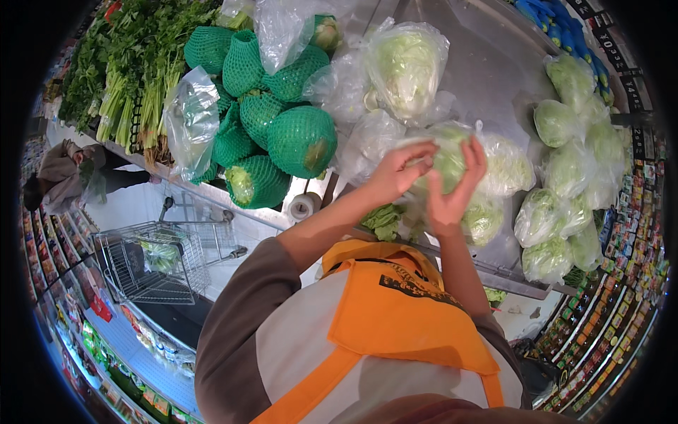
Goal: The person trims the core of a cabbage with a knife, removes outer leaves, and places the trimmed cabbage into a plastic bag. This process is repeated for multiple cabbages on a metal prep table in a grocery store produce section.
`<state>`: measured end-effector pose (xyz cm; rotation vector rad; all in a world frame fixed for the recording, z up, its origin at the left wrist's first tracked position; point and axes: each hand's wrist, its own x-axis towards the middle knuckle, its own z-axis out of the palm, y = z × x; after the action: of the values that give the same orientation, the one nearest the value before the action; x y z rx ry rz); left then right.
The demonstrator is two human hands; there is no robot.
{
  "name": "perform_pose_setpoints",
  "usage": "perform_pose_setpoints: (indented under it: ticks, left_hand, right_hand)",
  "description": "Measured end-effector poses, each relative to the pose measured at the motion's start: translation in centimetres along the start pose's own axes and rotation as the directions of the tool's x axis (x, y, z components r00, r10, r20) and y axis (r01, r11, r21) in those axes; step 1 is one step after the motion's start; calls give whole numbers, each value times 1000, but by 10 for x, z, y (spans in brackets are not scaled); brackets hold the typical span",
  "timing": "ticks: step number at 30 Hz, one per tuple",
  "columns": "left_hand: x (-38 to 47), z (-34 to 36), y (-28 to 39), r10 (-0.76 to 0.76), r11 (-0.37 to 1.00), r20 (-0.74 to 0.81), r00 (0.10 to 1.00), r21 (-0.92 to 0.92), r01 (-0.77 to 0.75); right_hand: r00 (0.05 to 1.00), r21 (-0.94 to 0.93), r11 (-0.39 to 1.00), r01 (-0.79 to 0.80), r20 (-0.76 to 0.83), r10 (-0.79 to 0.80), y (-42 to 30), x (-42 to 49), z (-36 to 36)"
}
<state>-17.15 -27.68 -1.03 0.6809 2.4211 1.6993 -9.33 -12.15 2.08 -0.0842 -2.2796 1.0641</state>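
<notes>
Both hands are raised over the near edge of the metal display counter, around a pale green head of leafy vegetable point(449, 159) in a clear bag. My left hand point(405, 167) is at its left side with bent fingers, somewhat blurred. On the other side, my right hand point(456, 185) has its fingers spread upward along the vegetable; whether it grips the bag cannot be told. A bagged cabbage point(508, 165) lies just right of my right hand, and another bagged head point(482, 217) sits below it. Behind the hands rests a larger bagged cabbage point(408, 69). Loose green leaves point(384, 221) lie under my left wrist.
Round vegetables in green foam nets point(302, 140) and celery bunches point(119, 100) lie to the left. A plastic bag roll point(303, 206) is at the counter's edge. Bagged heads point(567, 169) are piled at right. A shopping cart point(151, 262) and a person point(69, 169) are at far left.
</notes>
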Motion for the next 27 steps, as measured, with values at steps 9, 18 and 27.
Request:
perform_pose_setpoints:
  ticks: [9, 18, 27]
  left_hand:
    - [122, -68, -109, -35, 447, 168, 985, 884, -135]
    - [133, -99, -132, -38, 761, 196, 980, 641, -99]
    - [159, -107, -92, 337, 842, 7, 942, 446, -304]
  right_hand:
    - [831, -351, 824, 444, 504, -233, 68, 100, 108]
    - [973, -763, 619, 187, 232, -8, 154, 126, 77]
    - [940, -353, 933, 66, 335, 60, 103, 108, 128]
